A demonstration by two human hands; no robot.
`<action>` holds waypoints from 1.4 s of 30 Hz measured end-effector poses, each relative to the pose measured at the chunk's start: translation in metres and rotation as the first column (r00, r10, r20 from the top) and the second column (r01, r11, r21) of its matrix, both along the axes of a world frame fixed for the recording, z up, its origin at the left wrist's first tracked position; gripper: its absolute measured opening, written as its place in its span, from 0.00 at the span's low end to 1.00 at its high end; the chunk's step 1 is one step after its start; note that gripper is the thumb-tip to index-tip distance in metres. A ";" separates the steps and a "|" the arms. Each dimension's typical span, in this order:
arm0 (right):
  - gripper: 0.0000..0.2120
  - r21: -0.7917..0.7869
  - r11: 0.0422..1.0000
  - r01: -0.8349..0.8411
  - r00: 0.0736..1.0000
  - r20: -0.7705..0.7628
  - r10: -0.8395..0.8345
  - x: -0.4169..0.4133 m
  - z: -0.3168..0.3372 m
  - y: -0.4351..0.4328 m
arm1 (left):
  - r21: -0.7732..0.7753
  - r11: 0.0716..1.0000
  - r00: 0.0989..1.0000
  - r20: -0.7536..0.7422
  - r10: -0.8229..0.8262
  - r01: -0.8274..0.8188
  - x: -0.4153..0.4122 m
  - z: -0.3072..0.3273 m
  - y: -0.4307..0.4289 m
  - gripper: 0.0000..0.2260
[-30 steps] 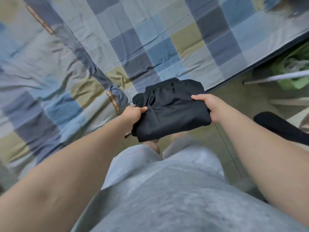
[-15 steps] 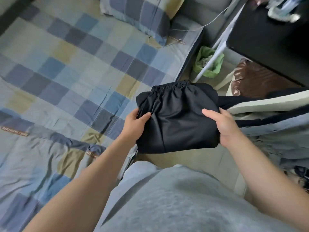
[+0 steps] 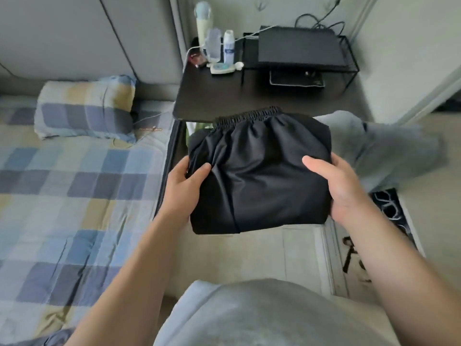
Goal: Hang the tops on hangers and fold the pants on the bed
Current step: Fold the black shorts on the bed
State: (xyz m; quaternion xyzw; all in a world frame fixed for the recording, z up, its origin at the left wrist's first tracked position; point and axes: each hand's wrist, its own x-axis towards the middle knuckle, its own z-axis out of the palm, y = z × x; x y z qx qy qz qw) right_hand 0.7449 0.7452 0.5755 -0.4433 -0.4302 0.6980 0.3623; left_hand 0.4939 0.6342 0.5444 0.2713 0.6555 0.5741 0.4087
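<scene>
The folded black pants (image 3: 259, 176) are held over the floor, at 3 o'clock from the bed (image 3: 74, 196) and just short of the black desk (image 3: 212, 96). The left hand (image 3: 183, 186) grips their 9 o'clock edge and the right hand (image 3: 341, 188) their 3 o'clock edge, thumbs on top. The elastic waistband (image 3: 247, 117) points to 12 o'clock, with the long axis running 12 to 6.

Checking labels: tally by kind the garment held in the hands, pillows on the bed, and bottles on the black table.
Folded black elastic-waist pants, gripped by left hand and right hand: 1
Checked blue-and-yellow pillow: 1
Upright plastic bottles on black side table: 3
Total: 5
</scene>
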 end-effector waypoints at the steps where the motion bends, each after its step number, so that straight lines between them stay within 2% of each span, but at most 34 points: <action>1: 0.10 0.005 1.000 0.030 1.000 -0.005 -0.030 0.026 0.005 0.009 | 0.020 0.999 1.000 -0.010 -0.028 0.028 0.022 0.007 0.019 0.07; 5: 0.11 0.008 0.985 0.175 0.984 -0.031 -0.175 0.126 0.022 0.041 | 0.079 0.979 0.981 -0.066 -0.181 0.186 0.107 0.033 0.087 0.08; 9: 0.21 -0.019 0.942 0.336 0.941 -0.043 -0.337 0.208 0.029 0.053 | 0.098 0.924 0.925 -0.132 -0.356 0.370 0.180 0.053 0.151 0.06; 13: 0.22 -0.031 0.868 0.495 0.868 -0.041 -0.496 0.279 0.029 0.059 | 0.093 0.840 0.843 -0.124 -0.524 0.535 0.253 0.062 0.210 0.05; 15: 0.25 -0.064 0.805 0.590 0.806 -0.007 -0.591 0.311 0.026 0.062 | 0.094 0.784 0.789 -0.110 -0.605 0.614 0.292 0.065 0.237 0.05; 18: 0.26 -0.105 0.724 0.682 0.724 -0.040 -0.688 0.358 0.018 0.069 | 0.071 0.686 0.690 -0.089 -0.719 0.724 0.349 0.065 0.278 0.05; 21: 0.29 -0.182 0.594 0.783 0.595 -0.055 -0.802 0.392 0.006 0.080 | 0.017 0.579 0.577 -0.111 -0.809 0.815 0.405 0.064 0.321 0.04; 23: 0.24 -0.240 0.492 0.837 0.492 -0.065 -0.868 0.404 -0.008 0.089 | -0.051 0.500 0.489 -0.144 -0.860 0.864 0.442 0.062 0.350 0.04; 27: 0.16 -0.308 0.292 0.906 0.279 -0.087 -0.956 0.423 -0.038 0.115 | -0.236 0.304 0.241 -0.261 -0.935 0.923 0.514 0.039 0.413 0.01; 32: 0.14 -0.385 0.027 0.923 0.036 0.016 -0.999 0.471 -0.069 0.137 | -0.337 0.118 0.043 -0.223 -0.974 0.934 0.601 -0.008 0.464 0.04; 35: 0.14 -0.414 -0.078 0.907 -0.054 0.068 -0.996 0.498 -0.086 0.143 | -0.340 0.039 -0.037 -0.214 -0.976 0.940 0.644 -0.033 0.477 0.07; 39: 0.12 -0.391 -0.172 0.904 -0.147 0.093 -0.985 0.532 -0.110 0.144 | -0.329 -0.058 -0.104 -0.124 -0.987 0.942 0.696 -0.062 0.484 0.10; 42: 0.15 -0.338 -0.203 0.919 -0.159 0.152 -0.975 0.563 -0.126 0.142 | -0.301 -0.120 -0.156 -0.102 -0.982 0.946 0.735 -0.081 0.487 0.11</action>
